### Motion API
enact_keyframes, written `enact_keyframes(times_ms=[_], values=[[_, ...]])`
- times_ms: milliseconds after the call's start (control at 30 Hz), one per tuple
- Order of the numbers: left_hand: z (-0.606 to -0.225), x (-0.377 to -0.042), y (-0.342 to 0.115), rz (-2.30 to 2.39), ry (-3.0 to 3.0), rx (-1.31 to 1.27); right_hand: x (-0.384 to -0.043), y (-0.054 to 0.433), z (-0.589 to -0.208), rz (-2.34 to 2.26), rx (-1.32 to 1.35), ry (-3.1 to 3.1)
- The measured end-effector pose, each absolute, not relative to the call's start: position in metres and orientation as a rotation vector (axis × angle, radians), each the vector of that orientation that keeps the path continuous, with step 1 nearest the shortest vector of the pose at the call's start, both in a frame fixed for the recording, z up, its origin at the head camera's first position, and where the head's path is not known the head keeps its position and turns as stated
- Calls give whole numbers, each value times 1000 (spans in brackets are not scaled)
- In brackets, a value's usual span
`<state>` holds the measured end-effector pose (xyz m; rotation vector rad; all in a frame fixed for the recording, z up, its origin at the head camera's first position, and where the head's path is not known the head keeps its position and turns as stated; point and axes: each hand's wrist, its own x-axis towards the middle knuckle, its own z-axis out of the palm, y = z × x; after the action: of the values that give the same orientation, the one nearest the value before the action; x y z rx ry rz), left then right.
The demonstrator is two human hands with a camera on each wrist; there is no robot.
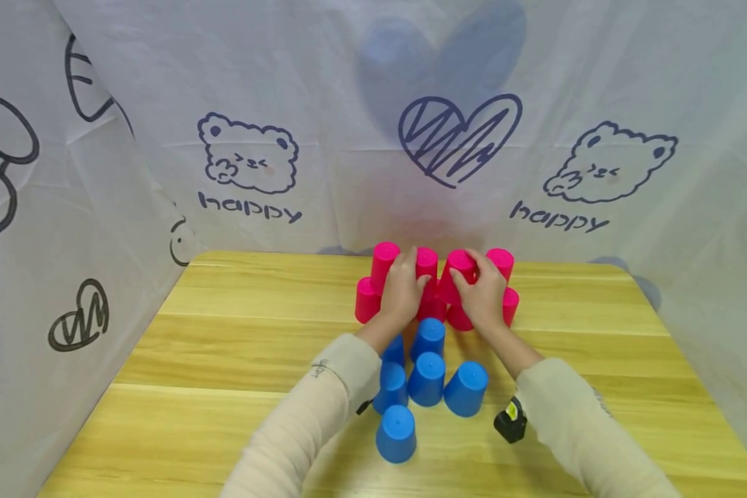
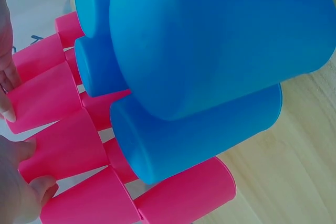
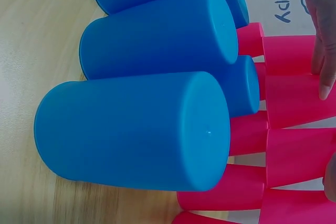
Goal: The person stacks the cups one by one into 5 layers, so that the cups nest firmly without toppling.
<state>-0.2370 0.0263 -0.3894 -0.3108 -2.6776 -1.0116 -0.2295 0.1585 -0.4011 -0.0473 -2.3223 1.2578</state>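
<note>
Several upside-down pink cups form two rows at the back of the table. In the upper row, my left hand (image 1: pixel 403 287) grips the second cup from the left, a pink cup (image 1: pixel 427 261), thumb on its near side. Beside it, my right hand (image 1: pixel 484 287) holds the third pink cup (image 1: pixel 454 280) between thumb and fingers; that cup tilts slightly in the head view. Outer upper cups, one pink cup (image 1: pixel 384 263) and another pink cup (image 1: pixel 501 261), stand at either end. The left wrist view shows a fingertip and thumb on the second pink cup (image 2: pixel 65 145). Hands partly hide the lower row.
Several upside-down blue cups (image 1: pixel 427 380) stand nearer me, between my forearms; my left sleeve (image 1: pixel 348 373) partly covers some. A black device (image 1: pixel 510 420) is at my right wrist. Behind the wooden table (image 1: pixel 224 332) hangs a white cloth (image 1: pixel 348 187) with drawings.
</note>
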Motion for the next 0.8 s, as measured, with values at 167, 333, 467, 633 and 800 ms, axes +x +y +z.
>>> enact_keyframes(times_ms=[167, 333, 467, 633, 800], values=[[-389, -239, 27, -981, -2666, -341, -232, 157, -402, 1239, -21, -2302], [-388, -240, 28, -940, -2643, -366, -234, 156, -402, 1221, -8, -2293], [-385, -242, 28, -908, -2619, -386, -235, 155, -403, 1183, -3, -2300], [-383, -243, 27, -858, -2609, -409, -236, 156, -402, 1165, 8, -2305], [-379, -243, 26, -802, -2583, -481, -235, 157, -396, 1128, 79, -2286]])
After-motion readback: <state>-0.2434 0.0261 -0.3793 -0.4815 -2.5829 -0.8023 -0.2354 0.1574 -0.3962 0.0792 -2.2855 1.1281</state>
